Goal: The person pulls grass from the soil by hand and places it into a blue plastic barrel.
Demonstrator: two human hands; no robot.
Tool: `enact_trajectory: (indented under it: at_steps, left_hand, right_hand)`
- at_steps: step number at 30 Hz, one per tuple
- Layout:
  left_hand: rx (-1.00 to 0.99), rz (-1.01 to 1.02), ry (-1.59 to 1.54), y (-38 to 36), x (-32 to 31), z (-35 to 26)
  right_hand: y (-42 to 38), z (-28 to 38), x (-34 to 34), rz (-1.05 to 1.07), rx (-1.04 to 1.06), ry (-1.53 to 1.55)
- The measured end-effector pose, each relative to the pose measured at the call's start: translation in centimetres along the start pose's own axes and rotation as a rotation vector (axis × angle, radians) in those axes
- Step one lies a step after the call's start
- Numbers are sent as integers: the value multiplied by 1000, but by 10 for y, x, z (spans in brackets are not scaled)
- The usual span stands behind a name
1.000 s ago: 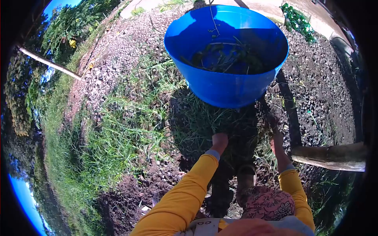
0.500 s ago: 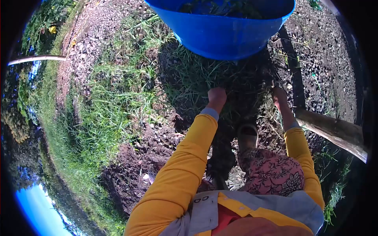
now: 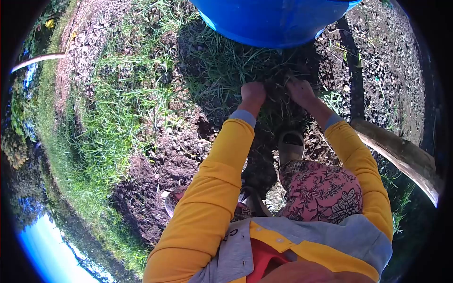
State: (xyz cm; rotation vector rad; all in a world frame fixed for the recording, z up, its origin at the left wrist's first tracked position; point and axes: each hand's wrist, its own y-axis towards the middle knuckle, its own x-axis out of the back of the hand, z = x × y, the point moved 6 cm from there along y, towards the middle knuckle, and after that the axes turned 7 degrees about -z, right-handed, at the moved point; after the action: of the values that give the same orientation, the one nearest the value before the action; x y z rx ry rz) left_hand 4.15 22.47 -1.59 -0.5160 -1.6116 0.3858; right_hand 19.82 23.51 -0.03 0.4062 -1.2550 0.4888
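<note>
My left hand [image 3: 253,92] is closed in a fist low over the shaded grass [image 3: 214,66]. What it grips is hidden by shadow and by the back of the hand. Close by on the right, my right hand [image 3: 301,92] reaches into the same dark patch, its fingers bent together at the grass stems. Whether a stem is between them is too dark to make out. Just beyond both hands stands a large blue tub [image 3: 276,23], cut off by the top of the view.
A wooden pole [image 3: 401,146] lies at the right, near my right sleeve. My shoe [image 3: 291,146] is on the soil just below the hands. Sunlit grass [image 3: 113,118] and turned soil [image 3: 155,184] spread to the left. Gravelly ground [image 3: 391,70] is at the upper right.
My right hand has moved left, close to my left hand. The tub sits higher in view and its leafy contents no longer show. My left hand stays closed, slightly higher in view.
</note>
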Motion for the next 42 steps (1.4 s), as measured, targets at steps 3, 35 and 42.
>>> enact_trajectory:
  at_steps: [3,35,42]
  left_hand:
    - [38,-13,-9,1,-1,1]
    - [220,-219,-223,-141,6,130]
    - [290,-131,-247,-141,-3,154]
  right_hand:
    - [34,-17,-15,62,-198,-139]
    - [-26,-107,17,78,-587,-12]
    - [-45,-88,20,126,-747,111]
